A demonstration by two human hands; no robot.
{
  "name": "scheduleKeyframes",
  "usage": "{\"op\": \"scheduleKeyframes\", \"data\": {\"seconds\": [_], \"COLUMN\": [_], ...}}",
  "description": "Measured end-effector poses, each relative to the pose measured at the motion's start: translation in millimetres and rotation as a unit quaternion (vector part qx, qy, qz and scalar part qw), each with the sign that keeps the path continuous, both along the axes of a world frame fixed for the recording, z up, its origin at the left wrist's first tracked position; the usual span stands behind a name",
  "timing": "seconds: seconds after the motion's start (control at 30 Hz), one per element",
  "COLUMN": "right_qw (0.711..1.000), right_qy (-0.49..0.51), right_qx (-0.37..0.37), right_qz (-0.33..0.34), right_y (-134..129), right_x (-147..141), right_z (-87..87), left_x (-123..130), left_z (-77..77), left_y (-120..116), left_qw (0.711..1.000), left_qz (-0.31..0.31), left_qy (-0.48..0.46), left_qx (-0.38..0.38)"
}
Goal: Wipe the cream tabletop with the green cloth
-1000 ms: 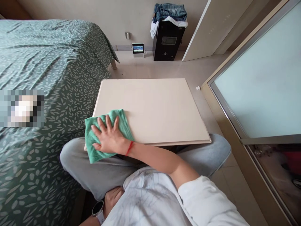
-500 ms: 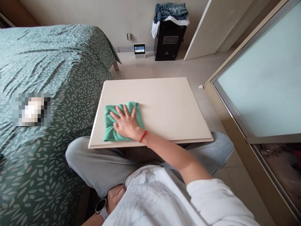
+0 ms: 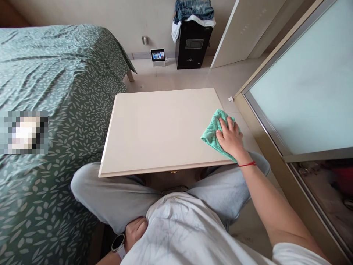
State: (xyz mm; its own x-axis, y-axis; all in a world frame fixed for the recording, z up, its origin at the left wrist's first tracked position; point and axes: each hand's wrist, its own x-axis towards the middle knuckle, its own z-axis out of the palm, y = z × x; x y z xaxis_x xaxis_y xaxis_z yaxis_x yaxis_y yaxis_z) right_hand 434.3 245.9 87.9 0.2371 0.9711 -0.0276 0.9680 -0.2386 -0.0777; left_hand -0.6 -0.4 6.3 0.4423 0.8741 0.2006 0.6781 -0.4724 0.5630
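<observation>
A green towel cloth lies folded over the right edge of the cream tabletop, partly hanging past it. My right hand, with a red string on its wrist, presses on the cloth with its fingers bent over it. My left hand, wearing a round watch, rests low on my lap against the white shirt. Its fingers are curled, and their tips are hidden, so what they hold, if anything, does not show.
On the left is a bed with a green leaf-patterned cover. A small screen and a black cabinet topped with folded jeans stand by the wall. A frosted sliding door is close on the right.
My right hand has swept the green cloth from the tabletop's left side across to its right edge. The cloth is now more bunched. The left hand stays put, and the view has shifted slightly.
</observation>
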Motion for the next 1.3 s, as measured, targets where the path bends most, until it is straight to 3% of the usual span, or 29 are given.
{"op": "scheduleKeyframes", "data": {"seconds": [0.1,0.2,0.4,0.57,0.7,0.8,0.93,1.1,1.3], "right_qw": [0.999,0.996,0.947,0.904,0.882,0.876,0.895,0.954,0.994], "right_qy": [-0.023,-0.004,0.087,0.12,0.123,0.129,0.117,0.076,0.002], "right_qx": [-0.022,-0.04,-0.055,-0.05,-0.045,-0.045,-0.054,-0.029,-0.018], "right_qz": [0.001,0.084,0.304,0.407,0.452,0.463,0.426,0.29,0.104], "right_y": [10.3,26.4,58.9,74.8,79.9,85.4,99.4,107.3,83.2], "right_x": [-29.0,-81.9,-224.0,-342.9,-381.5,-369.6,-312.8,-191.6,-34.0], "right_z": [11.3,24.1,35.0,38.5,39.6,39.9,40.2,30.9,13.1], "left_x": [0.4,-0.2,-4.8,-5.6,-5.6,-6.7,-6.7,-4.3,-2.7], "left_z": [3.1,2.2,-8.7,-9.9,-8.2,-8.0,-8.1,-8.9,-8.4], "left_y": [1.7,1.1,-1.8,-2.4,-3.0,-3.6,-4.0,-4.5,-3.7], "left_qw": [1.0,1.0,1.0,0.999,0.999,1.0,1.0,1.0,0.999], "left_qz": [-0.008,-0.005,-0.018,0.0,0.003,-0.006,-0.004,0.01,0.007], "left_qy": [0.002,0.003,-0.013,-0.012,0.003,0.009,0.006,0.002,-0.01], "left_qx": [-0.007,-0.009,0.018,0.032,0.035,0.027,0.027,0.027,0.03]}}
